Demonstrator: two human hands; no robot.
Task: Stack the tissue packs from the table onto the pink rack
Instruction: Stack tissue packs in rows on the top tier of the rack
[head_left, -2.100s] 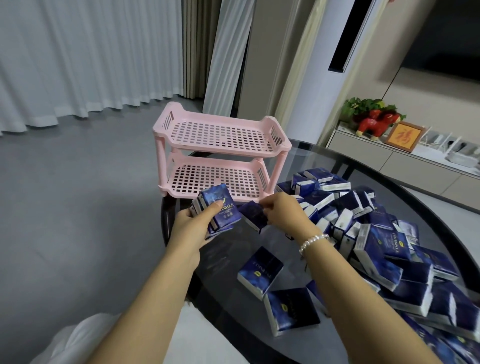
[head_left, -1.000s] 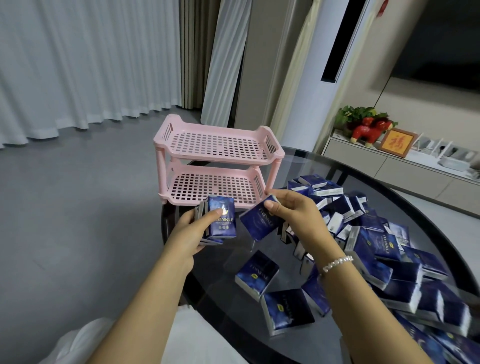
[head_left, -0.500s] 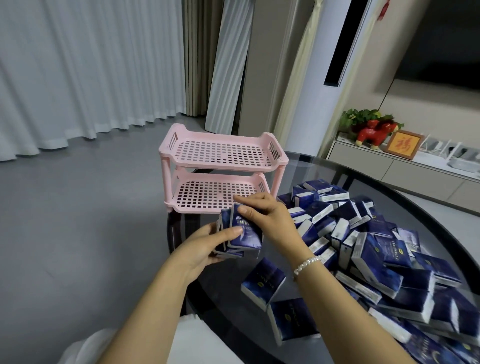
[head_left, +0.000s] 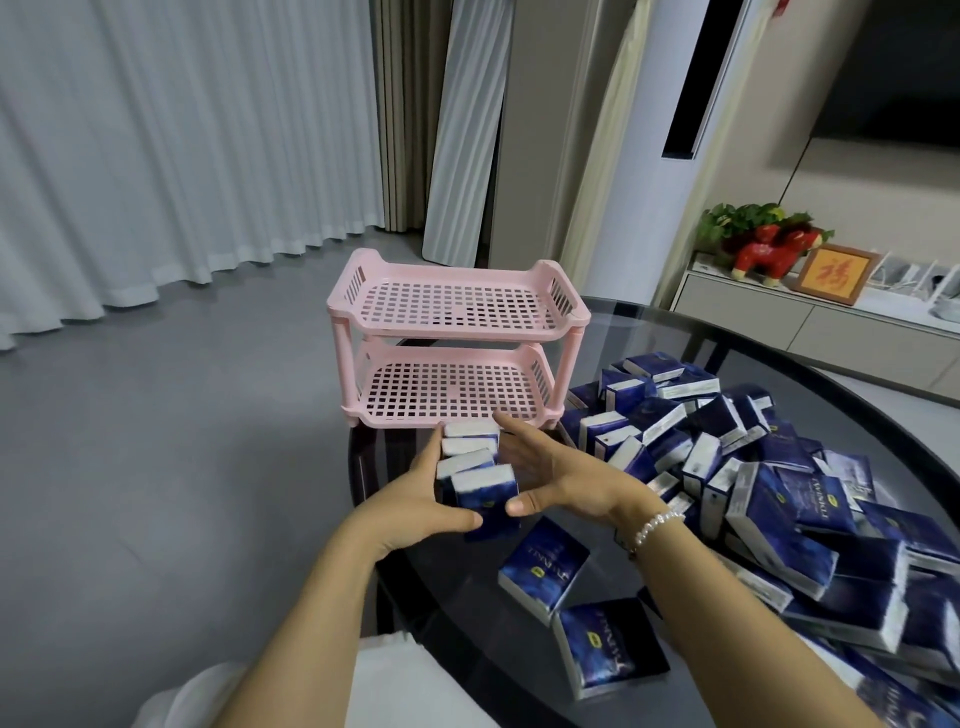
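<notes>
L hand (head_left: 415, 506) + R hand (head_left: 563, 480) clamp row of tissue packs (head_left: 475, 470) btwn palms, squaring it | row just before pink rack (head_left: 452, 358) lower shelf | rack empty | pile (head_left: 753, 467) on table

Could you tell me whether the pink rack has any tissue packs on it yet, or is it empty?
Empty. Both perforated shelves of the pink rack show bare; the row of tissue packs sits before it between the left hand and right hand.

Open shelves ahead, clutter on the right

Both tiers of the pink rack (head_left: 457, 358) are left bare and reachable from the front; the glass table (head_left: 670, 332) is crowded at right by heaped tissue packs (head_left: 753, 467).
</notes>
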